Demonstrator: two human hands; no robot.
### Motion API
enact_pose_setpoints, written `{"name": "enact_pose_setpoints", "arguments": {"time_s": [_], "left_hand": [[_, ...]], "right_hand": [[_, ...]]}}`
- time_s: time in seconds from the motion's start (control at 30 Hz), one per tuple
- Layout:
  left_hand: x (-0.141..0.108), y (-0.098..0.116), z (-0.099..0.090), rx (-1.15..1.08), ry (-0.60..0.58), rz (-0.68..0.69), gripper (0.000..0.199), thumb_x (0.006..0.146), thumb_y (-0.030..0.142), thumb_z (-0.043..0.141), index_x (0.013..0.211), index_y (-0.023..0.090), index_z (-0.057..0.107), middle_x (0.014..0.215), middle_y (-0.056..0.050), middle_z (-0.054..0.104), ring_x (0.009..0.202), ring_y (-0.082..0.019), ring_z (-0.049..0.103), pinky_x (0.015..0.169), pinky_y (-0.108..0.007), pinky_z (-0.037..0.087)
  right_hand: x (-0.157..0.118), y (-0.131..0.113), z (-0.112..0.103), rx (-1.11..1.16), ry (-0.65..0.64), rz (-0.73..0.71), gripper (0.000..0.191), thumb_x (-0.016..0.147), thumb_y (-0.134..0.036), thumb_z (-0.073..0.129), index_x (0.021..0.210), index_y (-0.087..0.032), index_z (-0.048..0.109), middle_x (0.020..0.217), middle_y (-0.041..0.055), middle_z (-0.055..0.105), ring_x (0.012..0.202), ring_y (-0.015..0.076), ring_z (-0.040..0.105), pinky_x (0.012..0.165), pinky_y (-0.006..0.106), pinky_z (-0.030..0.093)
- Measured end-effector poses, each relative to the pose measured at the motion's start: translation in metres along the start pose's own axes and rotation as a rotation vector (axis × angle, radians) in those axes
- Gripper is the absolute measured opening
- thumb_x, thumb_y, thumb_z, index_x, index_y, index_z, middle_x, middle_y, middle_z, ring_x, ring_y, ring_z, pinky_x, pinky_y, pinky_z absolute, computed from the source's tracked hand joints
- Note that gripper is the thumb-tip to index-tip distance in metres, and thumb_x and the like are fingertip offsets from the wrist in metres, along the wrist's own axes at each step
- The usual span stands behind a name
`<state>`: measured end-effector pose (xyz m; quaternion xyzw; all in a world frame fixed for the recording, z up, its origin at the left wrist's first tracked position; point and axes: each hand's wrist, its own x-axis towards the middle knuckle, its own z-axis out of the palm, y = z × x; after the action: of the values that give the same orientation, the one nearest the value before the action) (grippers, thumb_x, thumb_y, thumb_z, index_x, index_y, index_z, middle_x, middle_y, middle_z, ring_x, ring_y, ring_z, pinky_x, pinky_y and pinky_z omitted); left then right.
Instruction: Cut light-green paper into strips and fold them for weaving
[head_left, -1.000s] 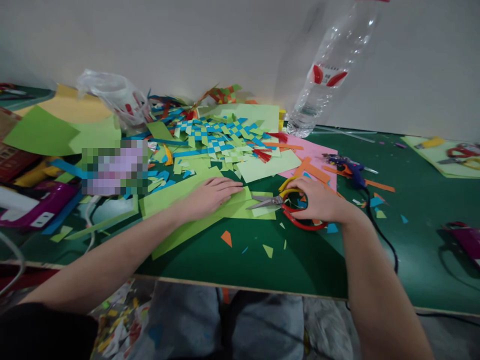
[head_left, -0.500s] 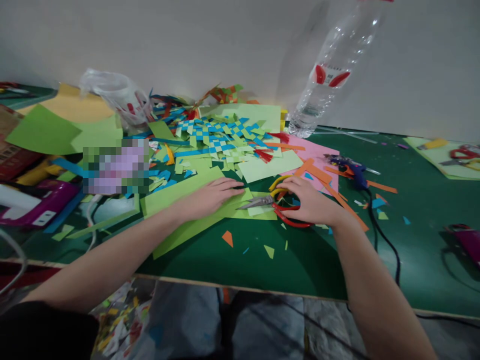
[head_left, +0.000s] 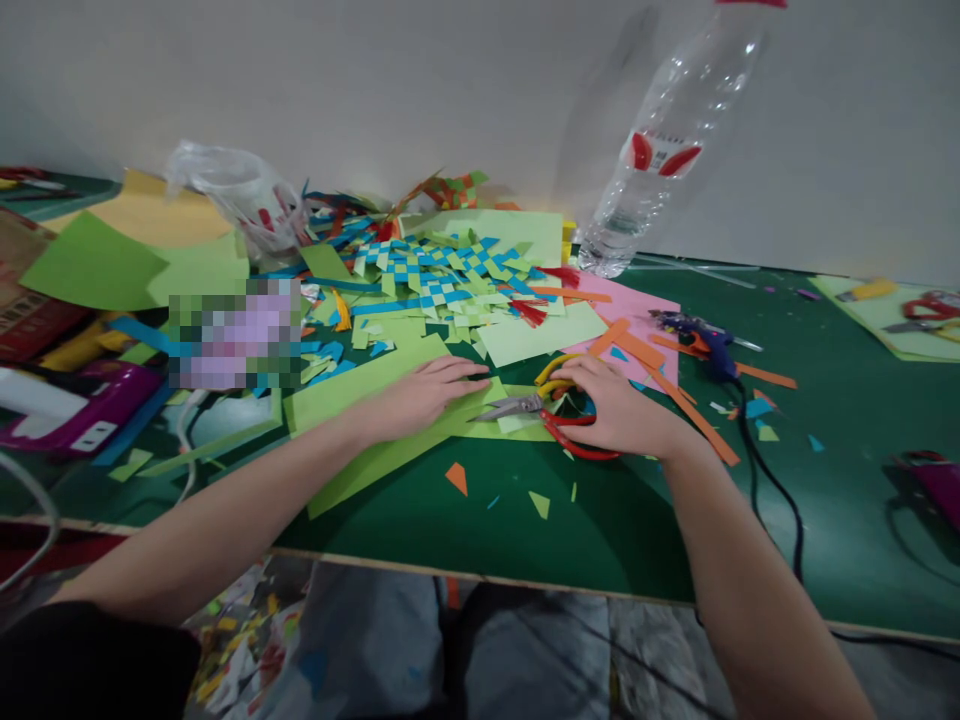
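My right hand (head_left: 619,400) grips a pair of scissors (head_left: 517,405) with one yellow and one red handle. The blades point left, slightly apart, over strips of light green paper beside my left fingertips. Stretched out flat, my left hand (head_left: 420,395) rests on the green paper sheet (head_left: 360,480), which lies at a slant near the table's front. A pale green piece of paper (head_left: 540,335) lies just behind the scissors.
Woven blue-and-green paper pieces (head_left: 450,265) are heaped behind my hands. A plastic bottle (head_left: 660,150) stands at the wall, right of a plastic-wrapped cup (head_left: 259,205). A blue glue gun (head_left: 716,350) with a black cord lies right, near orange strips. Paper scraps (head_left: 540,503) dot the table's front.
The scissors have shifted slightly left, and their blades now lie a little nearer the left fingertips. My left hand stays flat on the paper.
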<state>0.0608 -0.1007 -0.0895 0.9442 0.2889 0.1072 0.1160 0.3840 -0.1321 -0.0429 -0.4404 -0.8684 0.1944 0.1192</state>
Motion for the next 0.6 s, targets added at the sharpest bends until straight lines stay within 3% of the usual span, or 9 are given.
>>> {"name": "enact_pose_setpoints", "arguments": {"time_s": [0.2,0.6], "left_hand": [[0.0007,0.0019,-0.0012,0.003,-0.003,-0.002,0.062,0.089,0.001,0.033,0.145,0.022,0.049,0.153,-0.003,0.047,0.141,-0.022,0.039,0.119,-0.046,0.033],[-0.0007,0.0036,0.0005,0.022,0.028,-0.015,0.065,0.088,-0.002,0.035,0.146,0.026,0.046,0.154,-0.003,0.044,0.143,-0.023,0.036,0.118,-0.049,0.034]], "right_hand": [[0.0021,-0.0054,0.0062,-0.018,-0.021,-0.001,0.056,0.079,-0.048,0.068,0.127,-0.022,0.054,0.131,0.0157,0.056,0.132,0.0375,0.046,0.111,0.059,0.034],[0.0003,-0.0027,-0.0023,0.030,-0.043,0.008,0.044,0.080,-0.040,0.067,0.120,-0.023,0.059,0.127,0.0132,0.058,0.127,0.0339,0.050,0.108,0.057,0.038]]}}
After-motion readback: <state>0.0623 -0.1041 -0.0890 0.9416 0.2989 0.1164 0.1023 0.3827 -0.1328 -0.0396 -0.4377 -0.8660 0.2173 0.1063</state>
